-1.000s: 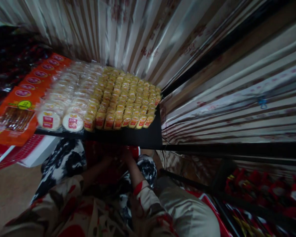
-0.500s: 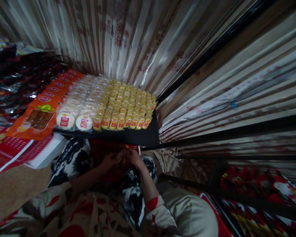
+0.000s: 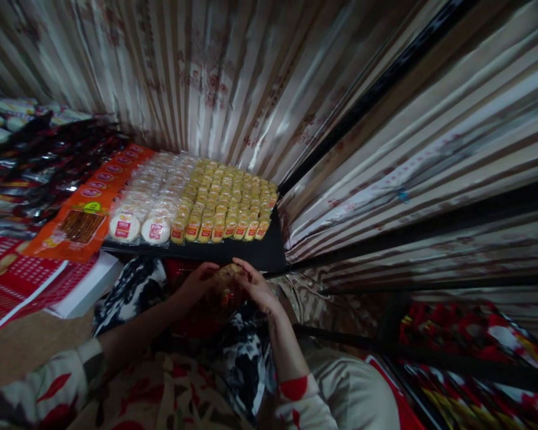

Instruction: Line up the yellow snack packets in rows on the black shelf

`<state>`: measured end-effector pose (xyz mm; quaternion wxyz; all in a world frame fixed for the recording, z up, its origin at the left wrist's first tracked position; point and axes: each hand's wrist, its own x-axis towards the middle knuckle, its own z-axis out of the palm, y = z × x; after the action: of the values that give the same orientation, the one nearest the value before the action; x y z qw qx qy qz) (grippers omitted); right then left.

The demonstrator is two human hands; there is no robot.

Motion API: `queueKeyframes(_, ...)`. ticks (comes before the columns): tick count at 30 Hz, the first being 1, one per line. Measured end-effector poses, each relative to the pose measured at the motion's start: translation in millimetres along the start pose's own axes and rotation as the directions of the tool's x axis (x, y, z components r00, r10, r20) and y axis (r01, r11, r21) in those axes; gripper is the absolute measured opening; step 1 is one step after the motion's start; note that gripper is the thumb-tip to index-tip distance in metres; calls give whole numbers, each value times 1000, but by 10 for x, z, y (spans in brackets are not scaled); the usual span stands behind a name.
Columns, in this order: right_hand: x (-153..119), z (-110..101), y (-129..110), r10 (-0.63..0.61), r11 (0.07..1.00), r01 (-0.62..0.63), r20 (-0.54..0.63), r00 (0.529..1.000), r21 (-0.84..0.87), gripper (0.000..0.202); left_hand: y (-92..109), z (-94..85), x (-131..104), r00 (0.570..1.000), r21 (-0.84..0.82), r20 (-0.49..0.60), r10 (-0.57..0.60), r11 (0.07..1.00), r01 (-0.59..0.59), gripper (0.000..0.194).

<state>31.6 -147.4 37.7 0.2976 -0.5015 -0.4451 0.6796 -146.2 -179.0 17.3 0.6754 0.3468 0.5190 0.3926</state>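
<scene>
Above my lap, my left hand (image 3: pixel 199 283) and my right hand (image 3: pixel 256 286) grip a round, brownish wrapped snack (image 3: pixel 228 273) from both sides. It looks like a biscuit in clear film, though dim light hides its exact kind. Below it is a red basket (image 3: pixel 186 325) between my knees, where a small red and yellow label shows. Just beyond my hands, a black shelf (image 3: pixel 269 248) carries rows of small yellow wrapped snacks (image 3: pixel 226 200) and round white wrapped crackers (image 3: pixel 156 228).
An orange bag of brown sticks (image 3: pixel 83 224) lies left of the crackers, beside dark shiny packets (image 3: pixel 40 161). At lower left stand a red basket (image 3: pixel 22 286) and a white box (image 3: pixel 87 286). Striped curtains (image 3: pixel 215 77) hang behind; red packets (image 3: pixel 466 334) sit on a rack at right.
Both hands have risen and moved forward toward the shelf edge, now spread around the wrapped snack. Earlier they were close together over the lap. The camera view has shifted slightly.
</scene>
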Motion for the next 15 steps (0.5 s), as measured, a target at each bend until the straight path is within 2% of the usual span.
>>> queueKeyframes(3,-8,2,17,-5,995,9,-37,999,99,45,170,-39,34,999,40,31,32,999,-33,42)
queueKeyframes(9,-3,-21,77,99,974,-65,-150,984,217,45,391,-82,190,982,69,184,38,996,-51,66)
queueKeyframes(15,61,-123,-3,102,975,-58,-197,975,215,48,522,72,386,986,173,159,53,982,-80,49)
